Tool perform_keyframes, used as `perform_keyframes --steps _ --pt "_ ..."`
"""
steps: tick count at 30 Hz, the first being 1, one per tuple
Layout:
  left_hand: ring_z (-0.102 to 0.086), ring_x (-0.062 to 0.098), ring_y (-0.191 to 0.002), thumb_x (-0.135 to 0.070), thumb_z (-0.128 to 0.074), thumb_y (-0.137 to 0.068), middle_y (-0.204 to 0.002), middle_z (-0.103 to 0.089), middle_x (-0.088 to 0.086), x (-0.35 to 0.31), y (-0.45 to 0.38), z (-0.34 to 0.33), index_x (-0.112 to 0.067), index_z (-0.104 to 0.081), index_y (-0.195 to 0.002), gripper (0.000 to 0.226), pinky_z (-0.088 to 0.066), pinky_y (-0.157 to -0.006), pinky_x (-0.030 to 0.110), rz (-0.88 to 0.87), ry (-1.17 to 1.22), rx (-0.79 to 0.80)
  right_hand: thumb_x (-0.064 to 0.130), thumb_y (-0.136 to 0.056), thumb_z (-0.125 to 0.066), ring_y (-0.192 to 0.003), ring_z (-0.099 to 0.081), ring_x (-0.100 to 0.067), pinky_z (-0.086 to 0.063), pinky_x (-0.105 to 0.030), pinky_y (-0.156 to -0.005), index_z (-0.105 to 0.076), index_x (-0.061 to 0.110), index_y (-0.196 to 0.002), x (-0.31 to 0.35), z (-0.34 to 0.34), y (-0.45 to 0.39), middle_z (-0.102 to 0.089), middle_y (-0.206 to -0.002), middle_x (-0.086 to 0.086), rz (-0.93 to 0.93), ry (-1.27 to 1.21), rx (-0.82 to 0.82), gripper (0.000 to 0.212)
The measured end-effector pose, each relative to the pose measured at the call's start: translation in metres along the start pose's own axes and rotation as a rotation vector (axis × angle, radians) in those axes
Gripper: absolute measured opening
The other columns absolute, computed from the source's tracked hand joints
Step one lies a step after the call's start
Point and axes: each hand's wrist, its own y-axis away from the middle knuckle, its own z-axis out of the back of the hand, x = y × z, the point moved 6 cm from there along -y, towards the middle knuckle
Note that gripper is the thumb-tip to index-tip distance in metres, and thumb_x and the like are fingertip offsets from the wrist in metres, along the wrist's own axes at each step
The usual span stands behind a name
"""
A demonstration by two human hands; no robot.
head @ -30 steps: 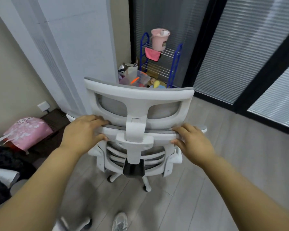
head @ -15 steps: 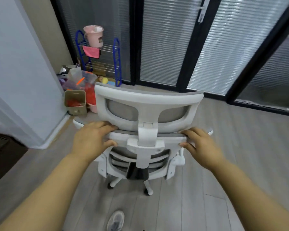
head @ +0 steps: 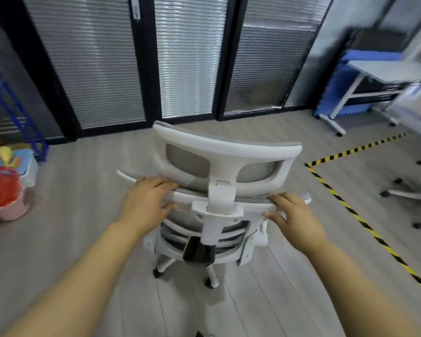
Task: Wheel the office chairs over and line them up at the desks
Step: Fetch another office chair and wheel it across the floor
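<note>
Swung rightward since the earlier frame, the chair (head: 219,190) now faces the blinds. Left hand (head: 146,203) and right hand (head: 294,215) both clasp its back rail. The tabletop (head: 384,71) sits at upper right, nearer the right hand.

Single head cam, wide-angle, looking fwd and down from standing height over both forearms. Close on the chair back (head: 225,164) at frame centre; floor (head: 78,215) fills the lower half. Faces a wall of blinds (head: 187,57); a worktop (head: 384,71) sits far right, blurred. No 2nd view.
</note>
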Motion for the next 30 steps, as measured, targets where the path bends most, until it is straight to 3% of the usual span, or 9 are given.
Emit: perform_keyframes --steps 5,9,13,20,26,30 --pt "-0.045 0.024 -0.125 -0.038 -0.065 -0.083 -0.134 -0.054 0.001 -0.05 -0.043 -0.025 -0.02 -0.056 -0.127 0.048 -0.016 -0.113 0.033 -0.17 0.11 0.1 0.037 -0.09 -0.054 -0.118 -0.042 -0.021 -0.039 -0.032 -0.091 -0.054 0.021 -0.127 -0.038 0.023 0.049 -0.053 -0.126 0.003 -0.205 0.025 -0.092 0.04" --pt "-0.046 0.026 -0.122 -0.041 -0.065 -0.082 -0.132 -0.055 0.003 -0.093 -0.075 -0.047 -0.022 -0.06 -0.123 0.045 -0.022 -0.11 0.034 -0.294 0.195 0.18 0.031 -0.09 -0.056 -0.114 -0.048 -0.023 -0.041 -0.04 -0.098 -0.057 0.017 -0.124 -0.064 0.041 0.088 -0.057 -0.122 0.0 -0.326 0.032 -0.165 0.036" --pt "-0.048 0.029 -0.117 -0.027 -0.072 -0.079 -0.127 -0.058 0.007 -0.143 -0.095 -0.07 -0.019 -0.063 -0.119 0.042 -0.028 -0.108 0.039 -0.408 0.249 0.245 0.028 -0.085 -0.064 -0.099 -0.055 -0.033 -0.049 -0.042 -0.082 -0.064 0.012 -0.114 -0.091 0.054 0.126 -0.063 -0.109 -0.005 -0.417 0.067 -0.259 0.033" --pt "-0.048 0.025 -0.117 -0.03 -0.07 -0.08 -0.126 -0.059 0.006 -0.25 -0.124 -0.113 -0.017 -0.063 -0.12 0.043 -0.027 -0.105 0.033 -0.616 0.261 0.324 0.045 -0.083 -0.055 -0.087 -0.056 -0.035 -0.053 -0.043 -0.067 -0.067 0.015 -0.105 -0.15 0.086 0.183 -0.066 -0.102 -0.002 -0.56 0.155 -0.391 0.039" --pt "-0.054 0.023 -0.113 -0.057 -0.051 -0.074 -0.12 -0.062 0.004 -0.349 -0.14 -0.162 -0.019 -0.064 -0.116 0.059 -0.029 -0.104 0.036 -0.723 0.294 0.367 0.032 -0.082 -0.066 -0.094 -0.054 -0.034 -0.048 -0.041 -0.076 -0.067 0.015 -0.108 -0.228 0.121 0.222 -0.066 -0.105 -0.003 -0.662 0.179 -0.445 0.031" --pt "-0.052 0.021 -0.11 -0.055 -0.052 -0.074 -0.118 -0.062 0.002 -0.42 -0.147 -0.189 -0.018 -0.065 -0.116 0.057 -0.022 -0.1 0.023 -0.757 0.317 0.376 0.028 -0.083 -0.068 -0.098 -0.052 -0.034 -0.045 -0.038 -0.08 -0.067 0.014 -0.109 -0.285 0.145 0.249 -0.065 -0.107 -0.003 -0.717 0.175 -0.485 0.03"
